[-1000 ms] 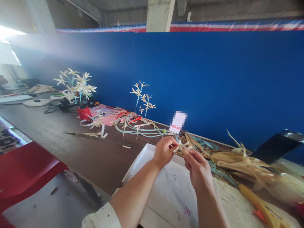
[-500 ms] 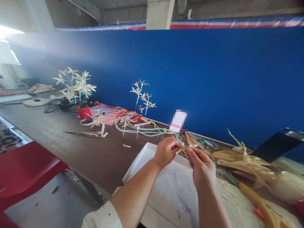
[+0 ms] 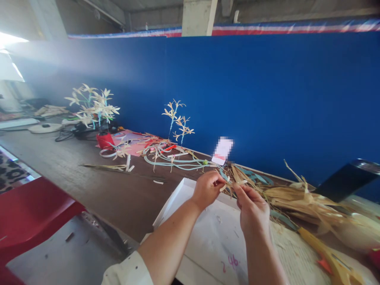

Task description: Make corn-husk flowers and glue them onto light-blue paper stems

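Note:
Above the far edge of a white shallow box lid (image 3: 170, 204), my two hands meet over a small pale husk flower (image 3: 228, 185). The fingers of my left hand (image 3: 207, 190) are pinched at its left side. My right hand (image 3: 254, 208) pinches it from the right, thumb and forefinger together. Narrow petal-like strips stick out between the fingertips; the rest is covered by the hands. Just beyond lie dry husk strips (image 3: 237, 174) and a light blue ribbon (image 3: 257, 177).
A husk bundle (image 3: 308, 202), a yellow glue gun (image 3: 332, 253) and a dark cylinder (image 3: 341, 184) are at right. A phone (image 3: 223, 151) leans against the blue partition (image 3: 267, 99). Farther left stand husk-flower stems (image 3: 175, 114) and a red pot (image 3: 105, 140). A red chair (image 3: 38, 217) is lower left.
Both hands keep nearly the same pinch and place. The husk strips between the fingertips have shifted very slightly; the view has moved a little.

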A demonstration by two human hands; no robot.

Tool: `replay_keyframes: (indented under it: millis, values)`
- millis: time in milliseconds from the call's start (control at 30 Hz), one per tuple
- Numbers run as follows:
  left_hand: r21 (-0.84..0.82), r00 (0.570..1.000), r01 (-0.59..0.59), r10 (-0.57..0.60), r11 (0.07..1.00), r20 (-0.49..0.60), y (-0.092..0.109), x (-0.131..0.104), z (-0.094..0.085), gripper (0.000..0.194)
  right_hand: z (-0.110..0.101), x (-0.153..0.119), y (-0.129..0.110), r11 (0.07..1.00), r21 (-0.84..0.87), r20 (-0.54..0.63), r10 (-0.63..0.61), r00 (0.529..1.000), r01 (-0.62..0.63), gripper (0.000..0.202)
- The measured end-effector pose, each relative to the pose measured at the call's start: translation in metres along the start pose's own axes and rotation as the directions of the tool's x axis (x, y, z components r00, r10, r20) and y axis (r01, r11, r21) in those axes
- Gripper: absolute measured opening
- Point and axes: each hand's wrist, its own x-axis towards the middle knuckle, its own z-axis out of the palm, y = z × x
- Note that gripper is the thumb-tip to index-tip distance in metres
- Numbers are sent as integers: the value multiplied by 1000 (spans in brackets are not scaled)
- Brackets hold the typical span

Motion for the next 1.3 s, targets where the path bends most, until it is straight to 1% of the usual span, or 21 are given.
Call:
replay_keyframes:
  millis: [267, 467, 733, 800, 867, 933, 1000, 1067, 1200, 1300]
  values:
    - [-29, 999, 23, -24, 999, -31, -1, -1, 1, 5, 1, -1, -2, 1000, -20, 5, 8, 1000, -7, 29]
    - [-89, 997, 52, -58, 995, -61, -3, -1, 4, 5, 1, 0, 1, 999, 12, 11, 30, 1000, -30, 30]
    - [-123, 997, 77, -75, 989, 22, -2, 1, 4, 7, 1, 1, -1, 997, 72, 45, 34, 998, -37, 31]
    - [-123, 995, 101, -99, 987, 21, -1, 2, 4, 7, 1, 0, -4, 995, 95, 7, 18, 1000, -18, 30]
    - [-111, 993, 122, -120, 986, 20, -2, 3, 4, 8, 1, 1, -9, 988, 149, -73, -25, 997, 35, 28]
    - [-108, 990, 141, -136, 984, 47, -4, 3, 4, 8, -1, 2, -13, 974, 205, -160, -64, 985, 97, 27]
    - [-127, 984, 160, -149, 979, 93, -4, 2, 4, 10, -3, 5, -14, 965, 234, -203, -71, 977, 118, 29]
    - [-146, 979, 178, -160, 973, 129, -3, 2, 4, 11, -4, 8, -12, 972, 225, -175, -32, 984, 72, 31]
    - [-106, 973, 169, -149, 980, 179, 3, 2, 0, 9, -4, 10, -5, 979, 177, -63, 111, 992, -99, 37]
    - [-92, 972, 159, -139, 983, 191, 7, 3, -2, 10, -2, 10, -4, 977, 173, 1, 124, 992, -123, 37]
